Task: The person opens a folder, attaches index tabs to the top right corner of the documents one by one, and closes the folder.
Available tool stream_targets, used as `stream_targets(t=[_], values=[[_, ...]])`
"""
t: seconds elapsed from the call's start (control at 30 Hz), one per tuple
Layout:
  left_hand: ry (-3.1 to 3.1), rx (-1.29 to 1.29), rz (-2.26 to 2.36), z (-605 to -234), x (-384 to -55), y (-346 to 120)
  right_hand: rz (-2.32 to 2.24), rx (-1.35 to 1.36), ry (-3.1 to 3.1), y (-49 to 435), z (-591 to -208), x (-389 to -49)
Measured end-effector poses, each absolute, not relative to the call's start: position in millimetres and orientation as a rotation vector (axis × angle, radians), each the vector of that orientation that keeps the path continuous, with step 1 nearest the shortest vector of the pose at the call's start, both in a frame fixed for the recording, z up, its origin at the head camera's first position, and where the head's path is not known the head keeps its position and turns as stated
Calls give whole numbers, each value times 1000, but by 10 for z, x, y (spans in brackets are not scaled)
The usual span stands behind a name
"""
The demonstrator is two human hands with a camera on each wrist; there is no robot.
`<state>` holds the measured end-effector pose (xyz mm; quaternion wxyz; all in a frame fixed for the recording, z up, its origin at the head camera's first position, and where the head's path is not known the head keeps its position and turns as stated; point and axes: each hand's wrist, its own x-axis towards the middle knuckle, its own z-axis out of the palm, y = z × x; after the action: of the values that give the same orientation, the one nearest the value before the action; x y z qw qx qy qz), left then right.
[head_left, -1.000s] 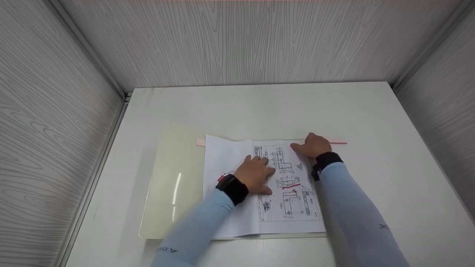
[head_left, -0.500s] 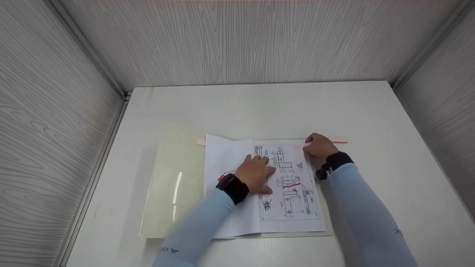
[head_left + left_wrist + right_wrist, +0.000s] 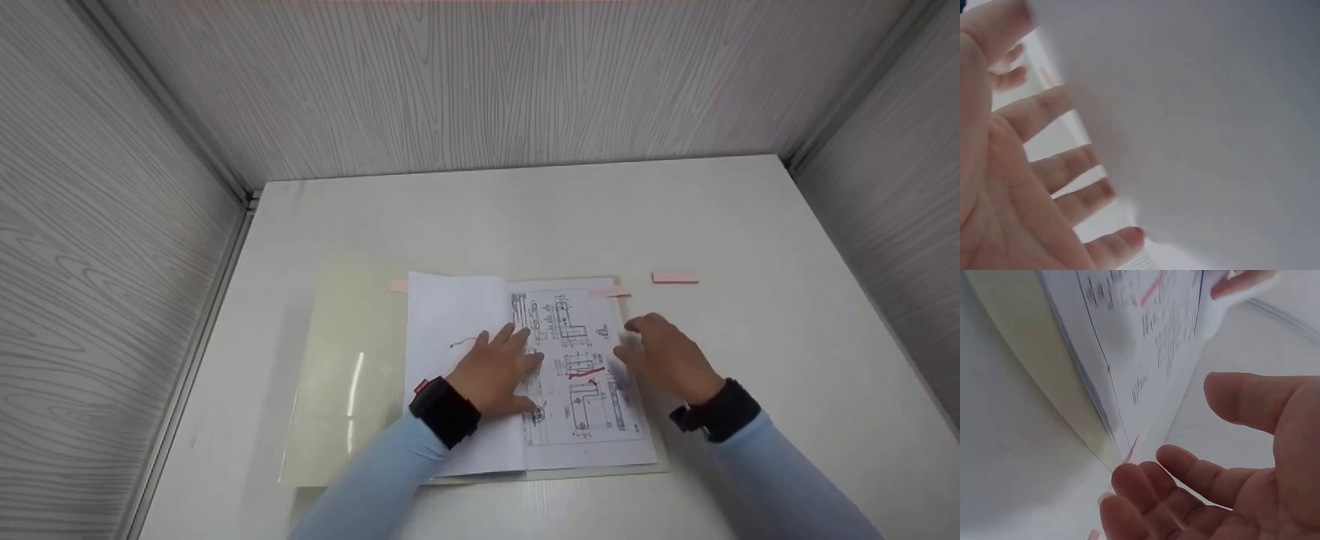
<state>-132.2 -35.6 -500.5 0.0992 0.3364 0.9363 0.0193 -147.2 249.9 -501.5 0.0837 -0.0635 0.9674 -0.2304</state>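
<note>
A stack of printed technical drawings (image 3: 592, 435) lies in an opened pale-yellow folder (image 3: 330, 405). My left hand (image 3: 495, 371) rests spread over the folded-back white page (image 3: 457, 300) and the drawing's left part. In the left wrist view, that page (image 3: 1196, 129) bulges past the left fingers (image 3: 1064, 169). My right hand (image 3: 667, 356) hovers just beside the drawing's right edge, its fingers loosely bent around nothing. A pink sticky tab (image 3: 611, 292) sits on the drawing's upper right corner and sticks out past the edge. In the right wrist view, this tab (image 3: 1134, 448) shows beyond the fingertips.
A small pad of pink sticky notes (image 3: 674, 278) lies on the white table (image 3: 787, 315) behind my right hand. Another pink tab (image 3: 398, 286) peeks out at the folded page's upper left. Wood-grain panels (image 3: 480, 82) enclose the table at the back and sides.
My right hand has let go of the pink tab at the drawing's upper right corner and moved back toward me. The left hand has shifted slightly left and nearer. The view has tilted a little.
</note>
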Motion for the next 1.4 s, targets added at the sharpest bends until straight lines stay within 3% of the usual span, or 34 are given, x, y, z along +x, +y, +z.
stream_targets(t=[0.37, 1.4], values=[[2781, 877, 168, -5046, -984, -703, -646, -155, 2945, 2443, -5281, -1147], [2816, 858, 299, -5194, -953, -799, -1110, -82, 2730, 2588, -5299, -1145]])
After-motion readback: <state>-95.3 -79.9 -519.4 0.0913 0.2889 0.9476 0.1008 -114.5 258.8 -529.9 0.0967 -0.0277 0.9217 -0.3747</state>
